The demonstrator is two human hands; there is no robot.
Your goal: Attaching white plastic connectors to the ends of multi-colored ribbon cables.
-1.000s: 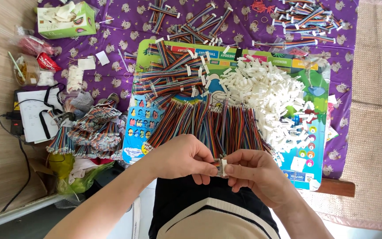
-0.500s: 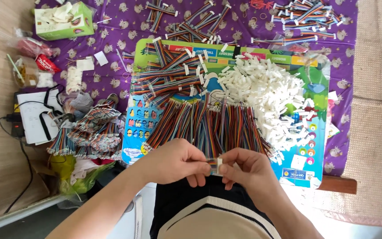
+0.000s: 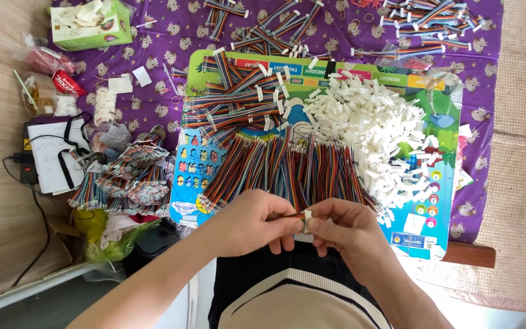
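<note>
My left hand (image 3: 255, 222) and my right hand (image 3: 341, 230) meet at the near edge of the table, fingertips pinched together on a small white connector (image 3: 306, 216) with the end of a multicoloured ribbon wire in it. Just beyond my hands lies a row of multicoloured ribbon wires (image 3: 287, 167) on a colourful printed board (image 3: 424, 210). A heap of white plastic connectors (image 3: 369, 122) sits to the right of the wires. Finished wires with white ends (image 3: 238, 97) are piled at the board's far left.
A purple patterned cloth (image 3: 165, 79) covers the table. More wire bundles (image 3: 433, 24) lie at the far right, and another bundle (image 3: 126, 180) hangs at the left edge. A green tissue box (image 3: 89, 24), snack packets (image 3: 62, 79) and a notepad (image 3: 53, 158) are at the left.
My hands have stayed together at the table's near edge, with only small shifts of the fingers on the connector. Nothing else has moved.
</note>
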